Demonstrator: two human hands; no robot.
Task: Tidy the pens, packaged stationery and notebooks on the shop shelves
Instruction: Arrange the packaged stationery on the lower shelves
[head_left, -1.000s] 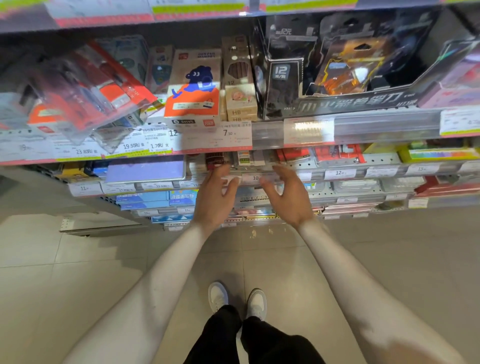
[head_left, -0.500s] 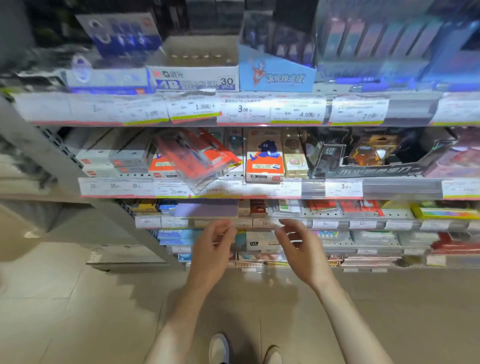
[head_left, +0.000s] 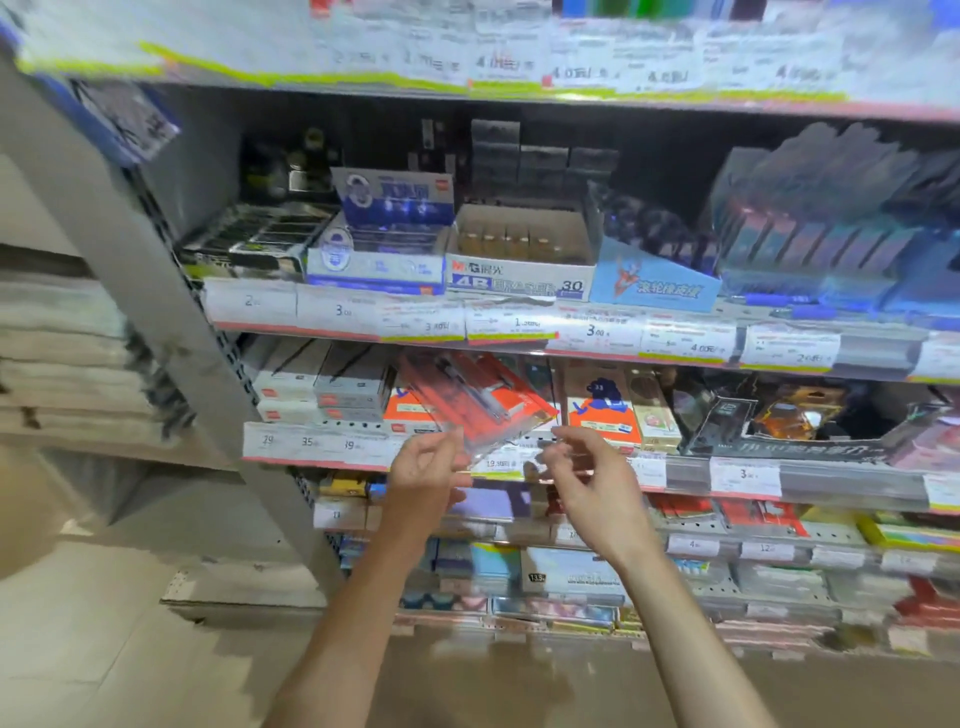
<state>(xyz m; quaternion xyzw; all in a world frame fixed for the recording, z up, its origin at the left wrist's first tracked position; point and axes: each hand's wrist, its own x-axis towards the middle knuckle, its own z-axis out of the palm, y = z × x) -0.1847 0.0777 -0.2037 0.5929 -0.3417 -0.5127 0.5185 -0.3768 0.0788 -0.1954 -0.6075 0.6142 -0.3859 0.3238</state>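
Note:
A clear pack of pens with a red-orange card lies tilted across the front of the middle shelf, overhanging the price strip. My left hand is raised to its lower left corner, thumb and fingers loosely curled at the plastic edge. My right hand is up at the lower right corner with its fingers curled. Motion blur hides whether either hand pinches the plastic. Beside the pack stand an orange boxed set with a blue figure and small pencil boxes.
The shelf above carries a white 4B box, blue-white boxes and a blue eraser display. A black display tray sits right of the pack. Lower shelves hold notebooks. A grey upright slants at left.
My head has tilted up, so higher shelves came into view. Both hands rose from the lower notebook shelves to the lower edge of the tilted pen pack.

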